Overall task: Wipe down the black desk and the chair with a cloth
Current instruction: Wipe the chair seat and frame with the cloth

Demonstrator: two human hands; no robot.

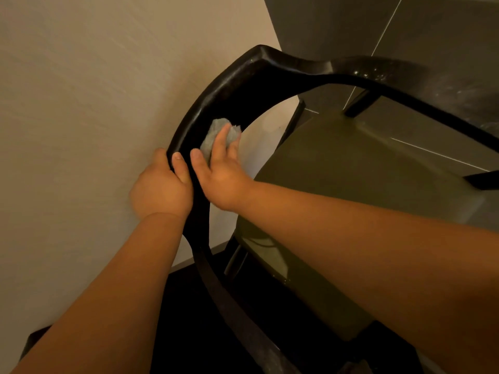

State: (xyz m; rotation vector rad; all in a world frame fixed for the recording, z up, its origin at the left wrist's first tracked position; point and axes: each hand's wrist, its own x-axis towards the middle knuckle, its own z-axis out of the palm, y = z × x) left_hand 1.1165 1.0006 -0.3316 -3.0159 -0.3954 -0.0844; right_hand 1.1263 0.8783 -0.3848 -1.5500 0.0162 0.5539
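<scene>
One chair, two hands, one cloth.
One beige wall [81, 76] stands left of both hands. The one black chair [243, 76] runs its curved back rail between them: the left hand [162, 187] clamps it, thumb on the inner face; just beside, the right hand [221, 174] presses one grey cloth [213, 133] there with straight fingers.

Chair [259, 74]: one, black curved frame, centre of frame. Seat [351, 171]: one, olive, right of centre. Chair legs: partly hidden, no firm count.

Cloth [216, 130]: one, grey, a small wad at centre.

Hands: two. Left hand [162, 184] sits just left of centre, right hand [221, 174] beside it.

Bare forearms [135, 279]: two, entering from the bottom and right edges.

Wall [81, 76]: one, pale, left half.

Floor tiles [432, 36]: dark, upper right, several, edges cut off, not countable.
</scene>
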